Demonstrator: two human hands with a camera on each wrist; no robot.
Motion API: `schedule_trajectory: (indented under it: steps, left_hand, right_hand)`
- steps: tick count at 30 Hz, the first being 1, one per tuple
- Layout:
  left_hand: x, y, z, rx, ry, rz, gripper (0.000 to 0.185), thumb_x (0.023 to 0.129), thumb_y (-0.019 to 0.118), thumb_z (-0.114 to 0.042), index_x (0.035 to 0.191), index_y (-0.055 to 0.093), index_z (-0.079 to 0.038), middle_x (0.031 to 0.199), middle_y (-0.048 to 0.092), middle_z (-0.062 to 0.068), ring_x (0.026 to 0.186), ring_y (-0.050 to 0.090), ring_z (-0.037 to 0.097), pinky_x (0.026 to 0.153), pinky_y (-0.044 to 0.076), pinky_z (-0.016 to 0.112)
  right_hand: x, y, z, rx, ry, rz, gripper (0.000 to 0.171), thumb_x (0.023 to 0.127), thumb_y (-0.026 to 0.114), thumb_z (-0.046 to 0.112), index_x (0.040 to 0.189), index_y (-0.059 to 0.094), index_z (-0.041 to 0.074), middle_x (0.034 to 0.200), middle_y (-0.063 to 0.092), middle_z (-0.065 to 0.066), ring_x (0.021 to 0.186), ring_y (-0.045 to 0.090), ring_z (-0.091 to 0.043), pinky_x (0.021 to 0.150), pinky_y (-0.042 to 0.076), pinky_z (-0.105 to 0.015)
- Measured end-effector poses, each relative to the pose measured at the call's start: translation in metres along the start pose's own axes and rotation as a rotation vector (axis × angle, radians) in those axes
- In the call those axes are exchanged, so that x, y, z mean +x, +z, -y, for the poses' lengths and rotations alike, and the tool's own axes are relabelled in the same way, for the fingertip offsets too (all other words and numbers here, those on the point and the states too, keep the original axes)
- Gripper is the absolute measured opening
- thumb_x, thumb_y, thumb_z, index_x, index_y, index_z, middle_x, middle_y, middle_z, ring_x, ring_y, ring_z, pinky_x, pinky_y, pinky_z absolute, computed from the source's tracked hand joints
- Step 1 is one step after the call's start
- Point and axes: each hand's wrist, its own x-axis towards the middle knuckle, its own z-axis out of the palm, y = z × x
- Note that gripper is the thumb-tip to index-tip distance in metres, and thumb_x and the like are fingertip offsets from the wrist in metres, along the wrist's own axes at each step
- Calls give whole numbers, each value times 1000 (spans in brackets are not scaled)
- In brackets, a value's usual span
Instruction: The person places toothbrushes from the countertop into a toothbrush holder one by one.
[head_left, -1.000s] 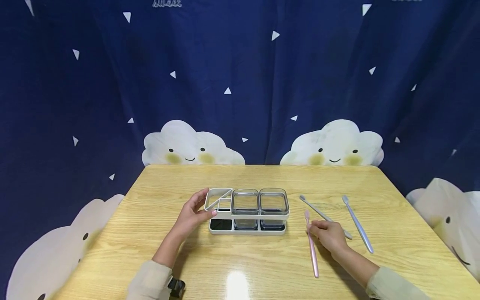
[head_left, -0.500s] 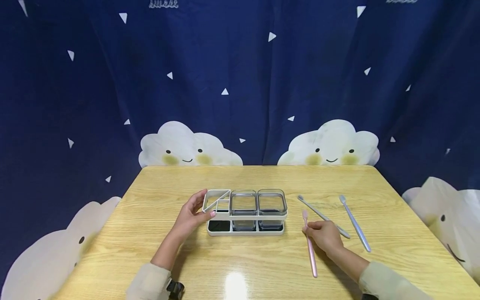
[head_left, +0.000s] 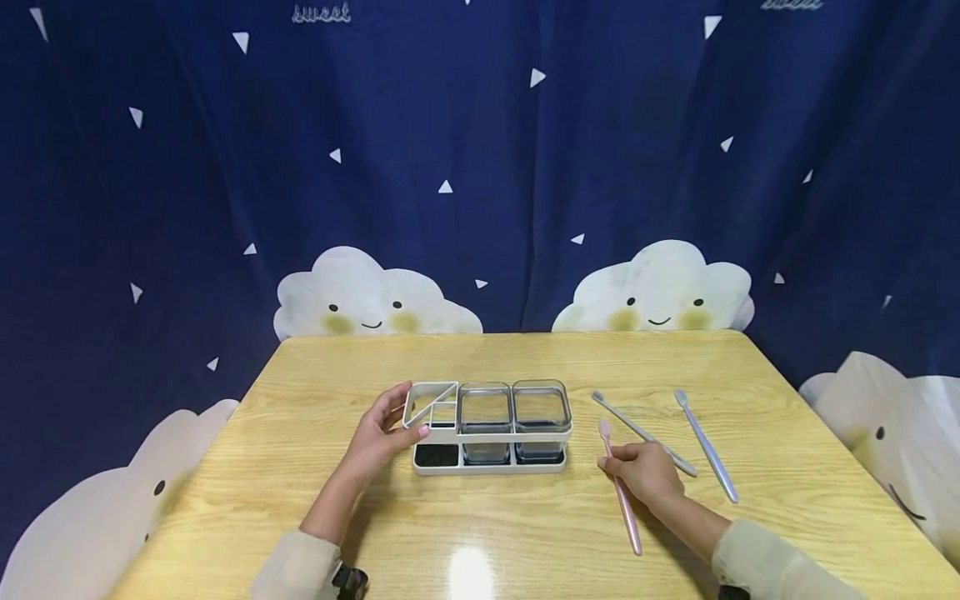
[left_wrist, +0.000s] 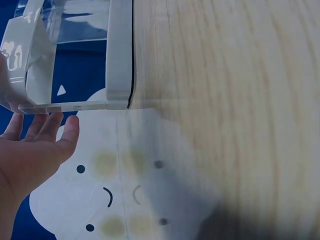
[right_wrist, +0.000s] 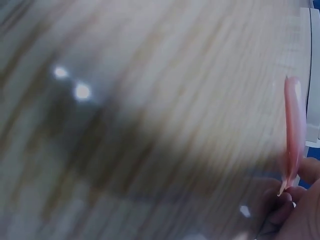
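Note:
My left hand [head_left: 381,435] grips the left end of a white toothbrush holder [head_left: 489,437], thumb on its front and fingers at its side. In the left wrist view those fingers reach around the holder's end wall [left_wrist: 119,60]. Two clear cups [head_left: 485,407] sit in the holder, beside a divided slot section on the left. My right hand [head_left: 651,477] pinches a pink toothbrush [head_left: 627,518] near its neck, head pointing away from me. The right wrist view shows the pink handle [right_wrist: 295,120] slanting up from the fingertips.
A grey toothbrush [head_left: 636,428] lies just beyond the right hand, partly behind it. Farther right lies a blue toothbrush [head_left: 707,446]. The wooden table [head_left: 420,533] ends at a dark blue curtain [head_left: 420,108] printed with clouds.
The right fingers have closed in on the pink toothbrush and its handle end has swung slightly right. My left hand stays on the holder. The whole head view has shifted a little.

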Motion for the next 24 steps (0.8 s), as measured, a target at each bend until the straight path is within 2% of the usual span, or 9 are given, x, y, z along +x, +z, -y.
schedule_trajectory:
  steps: [6, 8, 13, 20, 24]
  left_hand:
    - [0, 1, 2, -6, -7, -8, 70, 76, 73, 3, 138, 39, -6, 131, 44, 20, 121, 42, 39, 86, 46, 28]
    - [1, 1, 2, 3, 1, -6, 70, 76, 73, 2, 137, 39, -6, 131, 44, 21, 121, 41, 40, 86, 46, 29]
    - [1, 1, 0, 45, 27, 11, 70, 77, 73, 0, 138, 39, -5, 132, 41, 25, 120, 40, 42, 88, 46, 31]
    - [0, 2, -3, 58, 5, 23, 71, 78, 73, 1, 139, 37, -5, 133, 41, 24, 119, 42, 40, 86, 46, 31]
    - [-3, 4, -13, 55, -7, 32, 72, 78, 71, 4, 140, 34, 0, 133, 39, 26, 117, 43, 40, 85, 47, 30]
  right_hand:
    - [0, 1, -1, -2, 25, -6, 21, 77, 75, 24, 89, 75, 6, 87, 69, -8, 67, 57, -17, 48, 42, -31]
    - [0, 2, -1, -10, 31, -9, 18, 77, 75, 23, 85, 75, 7, 85, 69, -7, 69, 58, -18, 49, 43, -31]
    - [0, 1, -1, -18, 34, -3, 13, 79, 73, 22, 75, 74, 10, 86, 69, -9, 85, 61, -32, 51, 44, -33]
    - [0, 2, -1, 14, 56, -12, 10, 78, 72, 19, 74, 73, 10, 85, 69, -6, 81, 59, -24, 51, 41, -31]
    - [3, 0, 0, 52, 45, -5, 12, 80, 70, 19, 76, 71, 8, 83, 68, -6, 83, 58, -26, 54, 43, -33]
